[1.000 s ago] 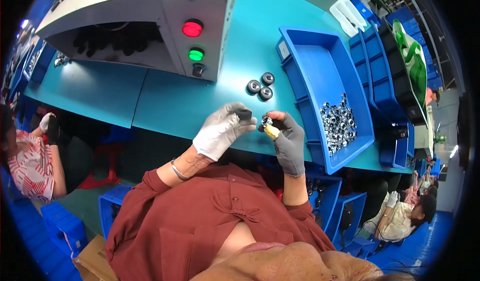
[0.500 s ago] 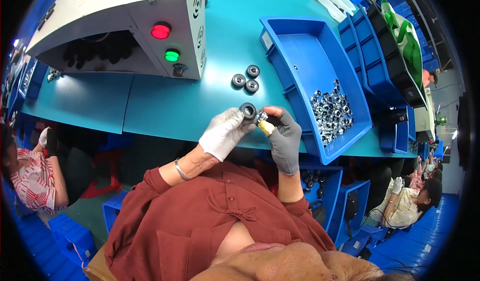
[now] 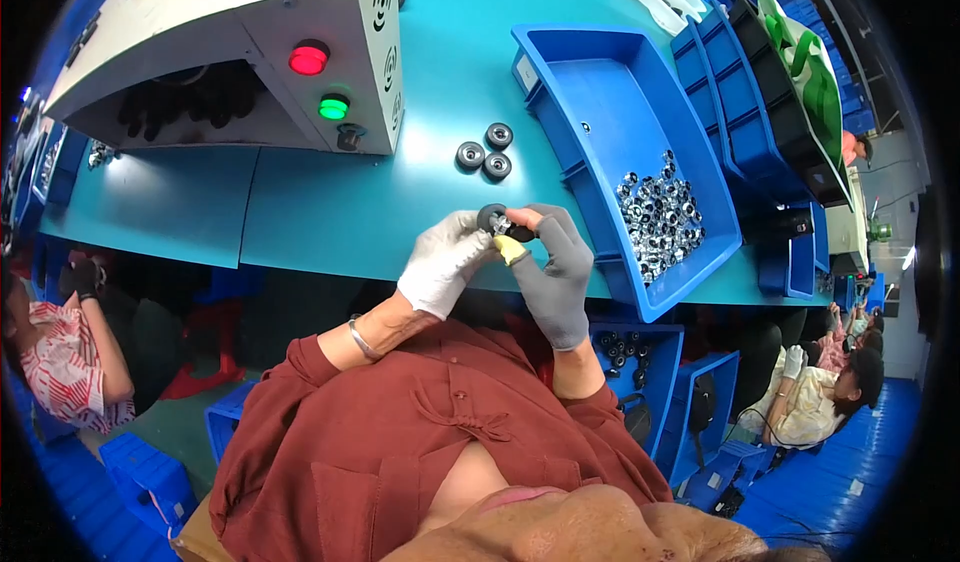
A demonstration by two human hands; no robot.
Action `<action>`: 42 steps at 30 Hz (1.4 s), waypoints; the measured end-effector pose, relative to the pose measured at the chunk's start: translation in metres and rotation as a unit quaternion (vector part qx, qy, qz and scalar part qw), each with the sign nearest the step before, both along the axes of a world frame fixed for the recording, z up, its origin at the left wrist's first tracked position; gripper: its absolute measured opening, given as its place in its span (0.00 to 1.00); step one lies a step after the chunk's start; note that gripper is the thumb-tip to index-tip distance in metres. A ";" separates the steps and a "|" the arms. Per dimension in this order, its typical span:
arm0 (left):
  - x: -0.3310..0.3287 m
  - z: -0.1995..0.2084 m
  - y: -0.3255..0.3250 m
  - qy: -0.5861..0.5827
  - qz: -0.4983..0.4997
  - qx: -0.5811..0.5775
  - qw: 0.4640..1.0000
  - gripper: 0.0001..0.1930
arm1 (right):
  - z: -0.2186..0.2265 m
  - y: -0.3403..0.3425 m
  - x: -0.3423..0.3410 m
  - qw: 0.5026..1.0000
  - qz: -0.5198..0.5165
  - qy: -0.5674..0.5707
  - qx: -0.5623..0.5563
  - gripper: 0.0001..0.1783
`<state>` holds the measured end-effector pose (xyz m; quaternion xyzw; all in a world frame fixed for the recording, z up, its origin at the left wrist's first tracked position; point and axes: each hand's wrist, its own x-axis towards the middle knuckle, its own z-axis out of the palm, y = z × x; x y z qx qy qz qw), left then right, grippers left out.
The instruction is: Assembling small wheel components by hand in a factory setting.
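Observation:
My left hand (image 3: 438, 262), in a white glove, grips a black wheel (image 3: 485, 214) near the table's front edge. The wheel's open centre faces up toward me. My right hand (image 3: 557, 280) wears a grey glove with bare fingertips and a yellow covering on one digit. Its fingers are closed on a small shiny metal part (image 3: 501, 225) at the wheel's centre. Whether that part sits inside the hole or only against it, I cannot tell. Just beyond my hands, three black wheels (image 3: 497, 166) lie grouped on the green tabletop (image 3: 330, 212).
Right of my hands, a blue bin (image 3: 615, 102) holds many shiny metal parts (image 3: 660, 217). A white machine (image 3: 225, 32) with red and green lights stands at the left. Stacked blue crates (image 3: 735, 112) rise at the right. Below the table edge sits another blue bin (image 3: 660, 347) with black pieces.
My right hand has moved left, bringing the metal part from beside the wheel to its centre. The wheel has stayed in my left hand.

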<state>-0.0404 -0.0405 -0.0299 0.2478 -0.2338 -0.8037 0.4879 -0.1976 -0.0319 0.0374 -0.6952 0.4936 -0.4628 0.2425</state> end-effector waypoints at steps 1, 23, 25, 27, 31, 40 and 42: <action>-0.001 -0.002 0.000 -0.010 0.018 -0.016 1.000 0.19 | 0.002 -0.001 0.002 1.000 -0.008 0.008 -0.013 0.18; -0.003 0.006 -0.007 0.074 -0.014 -0.024 0.997 0.16 | -0.014 0.006 0.005 0.964 0.002 -0.202 0.171 0.17; -0.002 0.014 -0.005 0.041 0.005 -0.029 0.999 0.16 | -0.014 0.009 0.006 0.956 -0.003 -0.231 0.182 0.16; 0.002 0.020 -0.004 -0.062 0.005 -0.028 0.998 0.14 | -0.016 0.013 0.006 0.955 -0.001 -0.238 0.176 0.16; 0.005 0.015 -0.004 -0.134 0.023 -0.084 0.987 0.13 | -0.012 0.016 0.009 0.955 -0.002 -0.243 0.172 0.17; -0.002 0.045 0.008 -0.203 0.167 -0.323 0.909 0.09 | -0.022 0.023 0.011 0.938 0.048 -0.335 0.079 0.14; -0.002 0.051 0.007 -0.260 0.207 -0.383 0.862 0.10 | -0.020 0.021 0.019 0.925 0.038 -0.374 0.059 0.12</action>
